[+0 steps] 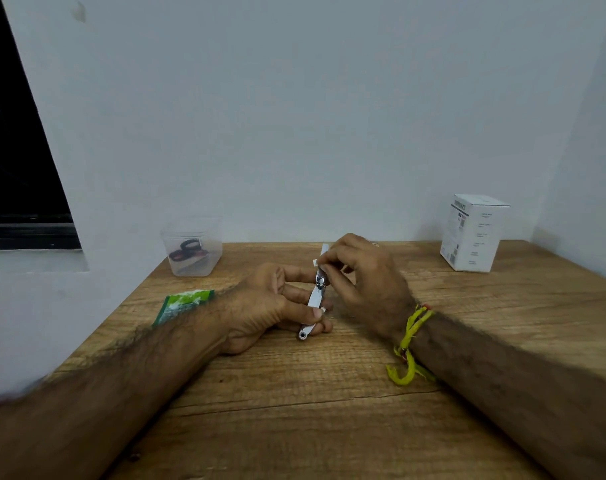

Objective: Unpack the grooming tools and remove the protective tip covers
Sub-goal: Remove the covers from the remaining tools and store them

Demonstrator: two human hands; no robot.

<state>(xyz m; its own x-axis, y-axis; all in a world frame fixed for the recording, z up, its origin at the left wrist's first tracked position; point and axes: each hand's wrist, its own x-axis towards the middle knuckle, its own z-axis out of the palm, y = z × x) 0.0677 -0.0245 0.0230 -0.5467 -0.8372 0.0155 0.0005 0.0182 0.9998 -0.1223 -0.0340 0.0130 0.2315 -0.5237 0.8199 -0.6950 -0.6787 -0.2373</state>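
Note:
A silver metal nail clipper (314,301) is held over the middle of the wooden table (329,410). My left hand (270,306) grips its body, thumb pressed on the lower part, its ringed end pointing toward me. My right hand (360,278) pinches the clipper's raised lever and a small pale cover (315,262) at the far tip. A yellow thread band is tied round my right wrist. A green packet (182,304) lies flat on the table to the left, partly hidden by my left forearm.
A clear plastic tub (192,252) with dark ring-shaped items stands at the back left against the wall. A white printed box (471,233) stands at the back right. A dark window opening is at the far left.

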